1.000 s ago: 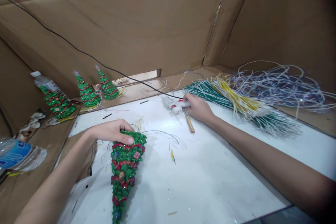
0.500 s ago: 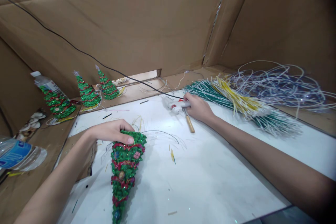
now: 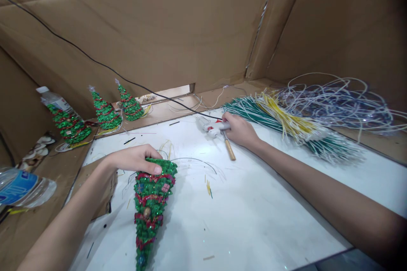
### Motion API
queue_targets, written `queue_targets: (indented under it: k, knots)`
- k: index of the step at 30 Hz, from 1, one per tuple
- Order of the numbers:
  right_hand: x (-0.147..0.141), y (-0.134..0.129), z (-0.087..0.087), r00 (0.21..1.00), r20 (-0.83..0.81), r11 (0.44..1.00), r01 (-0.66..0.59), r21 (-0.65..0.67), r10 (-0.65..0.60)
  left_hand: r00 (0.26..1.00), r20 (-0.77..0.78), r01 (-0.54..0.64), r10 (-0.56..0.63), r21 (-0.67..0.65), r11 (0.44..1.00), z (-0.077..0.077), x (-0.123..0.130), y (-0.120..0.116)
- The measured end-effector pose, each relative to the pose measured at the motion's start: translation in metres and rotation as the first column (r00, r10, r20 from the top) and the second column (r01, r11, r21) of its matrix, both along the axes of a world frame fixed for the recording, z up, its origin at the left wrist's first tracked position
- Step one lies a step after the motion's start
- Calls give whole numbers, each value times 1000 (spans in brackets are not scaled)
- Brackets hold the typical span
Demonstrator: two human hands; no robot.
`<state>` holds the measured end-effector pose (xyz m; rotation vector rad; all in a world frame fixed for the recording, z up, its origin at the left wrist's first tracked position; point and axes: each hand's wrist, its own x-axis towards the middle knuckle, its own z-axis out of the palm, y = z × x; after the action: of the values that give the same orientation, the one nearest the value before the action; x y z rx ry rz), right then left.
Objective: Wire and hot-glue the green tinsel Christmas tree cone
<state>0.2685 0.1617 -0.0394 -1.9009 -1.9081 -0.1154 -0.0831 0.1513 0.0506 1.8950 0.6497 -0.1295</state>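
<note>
Gripped at its wide base by my left hand (image 3: 141, 161) is a glittery green Christmas tree decoration (image 3: 151, 203), lying with its narrow tip toward me. Red garland and small ornaments cover it, and thin wires stick out beyond the base. My right hand (image 3: 239, 129) is closed around the handle of a grey glue gun (image 3: 212, 128), whose nozzle faces left. Just below the glue gun lies a tool with a wooden handle (image 3: 229, 149) on the white board (image 3: 260, 207); its far end is hidden near my hand.
Small trees, one of them a green tree (image 3: 106, 112), stand at the back left beside a plastic bottle (image 3: 55, 99). Another bottle (image 3: 25, 188) lies at left. Bundled green and yellow wires (image 3: 282, 118) and tangled white wire (image 3: 343, 101) lie at right. A black cord (image 3: 127, 79) crosses behind.
</note>
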Motion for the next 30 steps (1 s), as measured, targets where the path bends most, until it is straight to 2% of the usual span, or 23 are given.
queue_targets:
  k: [15, 30]
  knots:
    - [-1, -1, 1, 1000, 2, 1000, 6, -14, -6, 999, -16, -30, 29, -43, 999, 1, 0, -1]
    - [-1, 0, 1, 1000, 3, 1000, 10, -15, -10, 1000, -1, -5, 5, -34, 999, 0, 0, 0]
